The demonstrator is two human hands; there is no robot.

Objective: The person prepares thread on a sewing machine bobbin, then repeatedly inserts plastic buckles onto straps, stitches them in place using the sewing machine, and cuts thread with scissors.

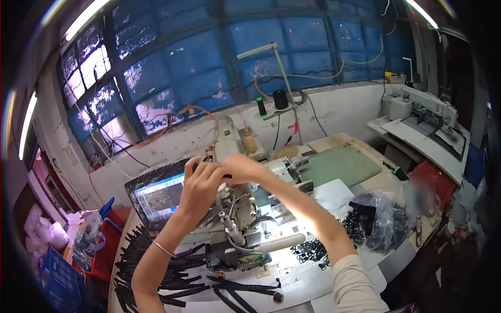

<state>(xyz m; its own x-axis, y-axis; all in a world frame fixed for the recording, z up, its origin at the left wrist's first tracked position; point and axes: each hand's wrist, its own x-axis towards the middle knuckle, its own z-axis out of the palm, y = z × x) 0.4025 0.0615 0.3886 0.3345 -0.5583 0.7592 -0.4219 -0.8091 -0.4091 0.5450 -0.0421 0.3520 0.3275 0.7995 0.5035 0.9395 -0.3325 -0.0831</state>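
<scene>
My two hands meet at the upper part of a sewing machine point(228, 143) on a crowded workbench beneath blue-paned windows point(195, 55). The machine stands at the middle of the bench, directly behind my hands from where I look. The fingers of my left hand point(201, 182) are bent and slightly spread, their tips turned toward my right hand point(242, 169), whose fingers are drawn in and blurred. A small dark patch shows where the two hands come together; I cannot tell whether it is something I hold or part of the machine, nor how tightly either hand is closed.

A thin bracelet point(164, 249) circles my left wrist, and a pale sleeve point(355, 287) covers my right arm near the elbow. Beside my left forearm, a lit screen point(159, 201) leans behind a spread of black straps point(156, 266). Small black pieces point(310, 251) lie scattered under the lamplight to the right of the machine, near a clear plastic bag point(389, 224) with dark contents. Beyond them lies a green mat point(342, 164). A black spool point(280, 99) stands upright on a thread stand behind the machine, and a second sewing machine point(425, 109) occupies a separate table at far right.
</scene>
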